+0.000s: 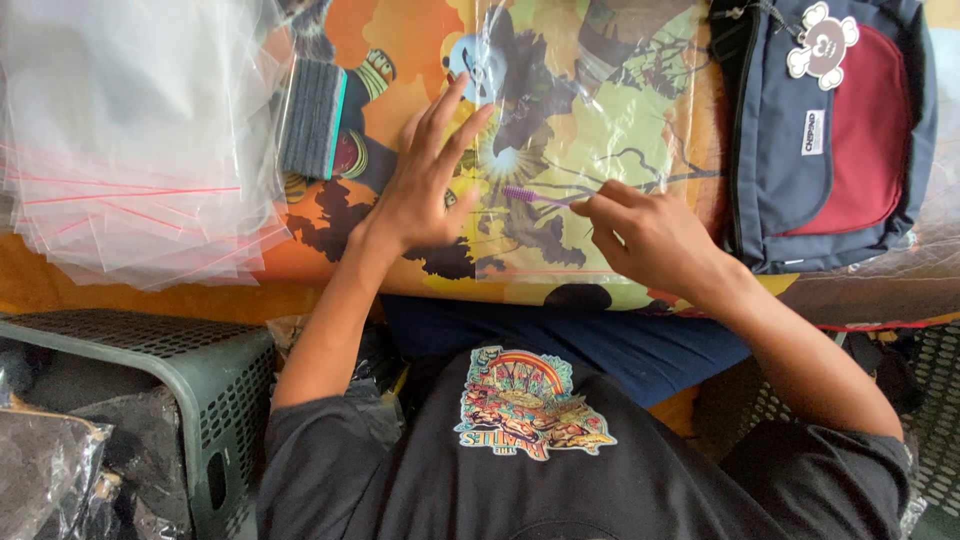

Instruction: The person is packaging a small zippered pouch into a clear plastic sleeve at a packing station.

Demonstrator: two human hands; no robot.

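**Desk:** What's in hand right now?

**Me:** I see a thin purple stick [535, 195], maybe a small brush or comb, too slim for me to tell. My view shows the right hand [650, 240] with fingertips pinched together on its near end. It lies low over the colourful patterned table cover [600, 120], about the middle of the table.

**Desk:** And the other hand?

**Me:** The left hand [425, 180] is spread flat, fingers apart, gripping nothing, pressing on a clear plastic bag [530, 90] lying on the cover. The stick's far end points toward that hand, on or just at the bag; whether it is inside, I cannot tell.

**Desk:** How far along?

**Me:** I'd judge early to midway on this piece: the stick is not yet let go and the bag looks unsealed. A thick stack of clear zip bags [130, 140] with red strips sits at the left, so plenty seems left.

**Desk:** Anything else around?

**Me:** A grey block with a teal edge [312, 118] beside the stack, a blue-and-red backpack [830, 130] at the right, and a green perforated crate [190, 380] below the table edge.
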